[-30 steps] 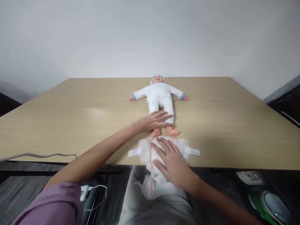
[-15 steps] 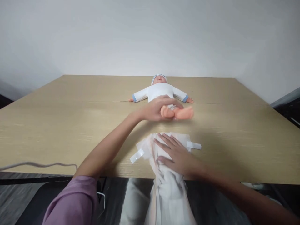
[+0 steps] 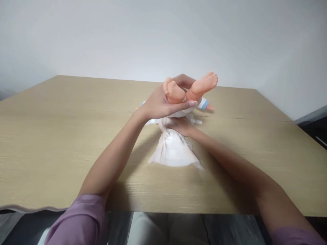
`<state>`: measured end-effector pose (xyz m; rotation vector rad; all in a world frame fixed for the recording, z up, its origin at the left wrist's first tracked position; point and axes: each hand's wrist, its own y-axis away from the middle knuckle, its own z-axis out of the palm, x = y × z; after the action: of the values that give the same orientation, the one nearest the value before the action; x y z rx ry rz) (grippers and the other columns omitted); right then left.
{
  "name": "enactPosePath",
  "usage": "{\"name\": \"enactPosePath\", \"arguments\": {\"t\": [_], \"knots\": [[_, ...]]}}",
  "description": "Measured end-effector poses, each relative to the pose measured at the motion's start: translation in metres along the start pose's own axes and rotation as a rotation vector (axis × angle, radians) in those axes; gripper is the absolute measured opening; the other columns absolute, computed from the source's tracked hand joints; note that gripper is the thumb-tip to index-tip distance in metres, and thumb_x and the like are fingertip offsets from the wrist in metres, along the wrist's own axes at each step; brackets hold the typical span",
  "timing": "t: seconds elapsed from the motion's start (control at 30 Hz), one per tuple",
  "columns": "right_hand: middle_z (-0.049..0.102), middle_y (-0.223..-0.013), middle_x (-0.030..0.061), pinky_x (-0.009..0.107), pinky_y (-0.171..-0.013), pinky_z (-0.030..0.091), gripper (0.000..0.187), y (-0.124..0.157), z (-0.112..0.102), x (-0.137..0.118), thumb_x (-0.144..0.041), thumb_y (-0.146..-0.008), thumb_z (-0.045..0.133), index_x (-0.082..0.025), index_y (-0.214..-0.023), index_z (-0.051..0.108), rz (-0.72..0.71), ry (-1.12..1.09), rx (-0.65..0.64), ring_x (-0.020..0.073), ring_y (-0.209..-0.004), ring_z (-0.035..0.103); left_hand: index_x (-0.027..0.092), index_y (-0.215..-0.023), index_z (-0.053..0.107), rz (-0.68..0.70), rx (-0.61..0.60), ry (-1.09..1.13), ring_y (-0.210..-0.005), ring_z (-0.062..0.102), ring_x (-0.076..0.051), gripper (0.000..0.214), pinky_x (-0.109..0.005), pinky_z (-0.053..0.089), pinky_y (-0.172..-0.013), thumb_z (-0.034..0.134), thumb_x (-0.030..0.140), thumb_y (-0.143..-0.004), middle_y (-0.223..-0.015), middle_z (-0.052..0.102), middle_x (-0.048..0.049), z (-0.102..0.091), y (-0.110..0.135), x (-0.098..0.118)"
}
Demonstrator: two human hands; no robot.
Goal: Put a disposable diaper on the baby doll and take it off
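My left hand [image 3: 159, 102] is wrapped round both legs of a baby doll [image 3: 203, 85], holding its feet up off the table. The doll's head and most of its body are hidden behind my hand and the raised legs; one blue-cuffed sleeve and a small hand show at the right. Under the raised legs lies a white diaper [image 3: 176, 151], unfolded, with its near end spread toward me and tape tabs at the far end. My right hand [image 3: 181, 126] rests flat on the diaper's far part, fingers stretched out and partly hidden below the doll.
The wooden table [image 3: 76, 146] has a thin seam running across it behind the diaper. A pale wall [image 3: 127, 37] stands behind the table. A grey cable [image 3: 33, 208] runs along the near left edge. Something dark stands past the right edge.
My left hand has raised the doll's legs higher. My right hand has slid the diaper forward, away from me, until its far end lies beneath the doll.
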<state>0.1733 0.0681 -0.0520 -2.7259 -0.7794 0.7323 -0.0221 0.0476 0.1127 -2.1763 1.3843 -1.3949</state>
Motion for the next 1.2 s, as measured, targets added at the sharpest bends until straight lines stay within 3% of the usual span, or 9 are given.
{"name": "enactPosePath", "arguments": {"t": [0.17, 0.27, 0.37, 0.47, 0.53, 0.7, 0.87, 1.0, 1.2], "knots": [[0.067, -0.163, 0.0094, 0.052, -0.127, 0.053, 0.043, 0.000, -0.013, 0.003, -0.048, -0.116, 0.059, -0.023, -0.148, 0.071, 0.010, -0.058, -0.060, 0.0351, -0.152, 0.061, 0.022, -0.131, 0.074, 0.029, -0.012, 0.038, -0.138, 0.070, -0.035, 0.051, -0.053, 0.059, -0.116, 0.084, 0.058, -0.097, -0.133, 0.077, -0.0084, 0.001, 0.005, 0.000], [0.075, -0.152, 0.0088, 0.056, -0.130, 0.048, 0.036, 0.038, -0.028, -0.003, -0.041, -0.118, 0.051, -0.024, -0.139, 0.075, -0.023, -0.094, -0.025, 0.0330, -0.149, 0.065, 0.021, -0.130, 0.075, 0.021, -0.011, 0.055, -0.134, 0.072, -0.034, 0.048, -0.050, 0.057, -0.117, 0.084, 0.055, -0.098, -0.133, 0.079, -0.0102, 0.004, 0.017, -0.001], [0.083, -0.129, 0.0104, 0.063, -0.126, 0.049, 0.031, 0.086, -0.042, -0.011, -0.047, -0.113, 0.060, -0.022, -0.124, 0.075, 0.059, -0.157, 0.150, 0.0344, -0.132, 0.073, 0.020, -0.129, 0.077, -0.014, -0.036, 0.069, -0.124, 0.076, -0.031, 0.049, -0.044, 0.060, -0.109, 0.087, 0.053, -0.095, -0.130, 0.080, -0.0111, 0.012, 0.033, -0.003], [0.077, -0.139, 0.0156, 0.064, -0.119, 0.055, 0.050, 0.117, -0.052, -0.023, -0.055, -0.101, 0.079, -0.022, -0.136, 0.065, 0.175, -0.173, 0.371, 0.0384, -0.133, 0.072, 0.022, -0.130, 0.079, -0.015, -0.086, 0.088, -0.121, 0.077, -0.028, 0.048, -0.040, 0.059, -0.106, 0.091, 0.049, -0.092, -0.129, 0.081, -0.0098, 0.024, 0.050, -0.006], [0.069, -0.153, 0.0189, 0.062, -0.122, 0.054, 0.071, 0.122, -0.057, -0.035, -0.055, -0.096, 0.084, -0.023, -0.152, 0.055, 0.129, -0.183, 0.424, 0.0389, -0.144, 0.066, 0.024, -0.131, 0.079, 0.001, -0.112, 0.111, -0.125, 0.076, -0.027, 0.047, -0.041, 0.058, -0.109, 0.092, 0.046, -0.091, -0.131, 0.081, -0.0088, 0.031, 0.059, -0.008], [0.063, -0.165, 0.0157, 0.057, -0.128, 0.052, 0.066, 0.111, -0.075, -0.053, -0.037, -0.103, 0.069, -0.025, -0.165, 0.049, -0.092, -0.205, 0.273, 0.0355, -0.153, 0.062, 0.027, -0.135, 0.077, 0.095, -0.144, 0.145, -0.134, 0.073, -0.028, 0.047, -0.047, 0.056, -0.118, 0.091, 0.041, -0.092, -0.139, 0.079, -0.0105, 0.032, 0.078, -0.014], [0.068, -0.159, 0.0135, 0.058, -0.132, 0.050, 0.048, 0.127, -0.085, -0.018, -0.028, -0.107, 0.051, -0.025, -0.152, 0.066, -0.306, -0.092, 0.053, 0.0326, -0.154, 0.062, 0.029, -0.136, 0.076, 0.042, -0.194, -0.064, -0.137, 0.071, -0.032, 0.049, -0.056, 0.052, -0.124, 0.088, 0.043, -0.091, -0.142, 0.078, -0.0121, 0.004, 0.117, -0.030], [0.070, -0.156, 0.0116, 0.058, -0.130, 0.053, 0.047, 0.142, -0.079, 0.012, -0.018, -0.106, 0.042, -0.025, -0.139, 0.075, -0.300, 0.012, -0.022, 0.0300, -0.156, 0.061, 0.032, -0.142, 0.076, -0.060, -0.318, -0.181, -0.154, 0.058, -0.034, 0.046, -0.062, 0.042, -0.133, 0.079, 0.034, -0.096, -0.156, 0.072, -0.0098, -0.011, 0.152, -0.051], [0.071, -0.157, 0.0104, 0.058, -0.131, 0.054, 0.047, 0.145, -0.070, 0.014, -0.011, -0.104, 0.044, -0.025, -0.137, 0.075, -0.315, 0.039, -0.029, 0.0290, -0.157, 0.061, 0.034, -0.151, 0.072, -0.056, -0.355, -0.232, -0.162, 0.049, -0.034, 0.058, -0.064, 0.041, -0.135, 0.077, 0.025, -0.094, -0.168, 0.063, -0.0072, -0.006, 0.169, -0.065]]}}
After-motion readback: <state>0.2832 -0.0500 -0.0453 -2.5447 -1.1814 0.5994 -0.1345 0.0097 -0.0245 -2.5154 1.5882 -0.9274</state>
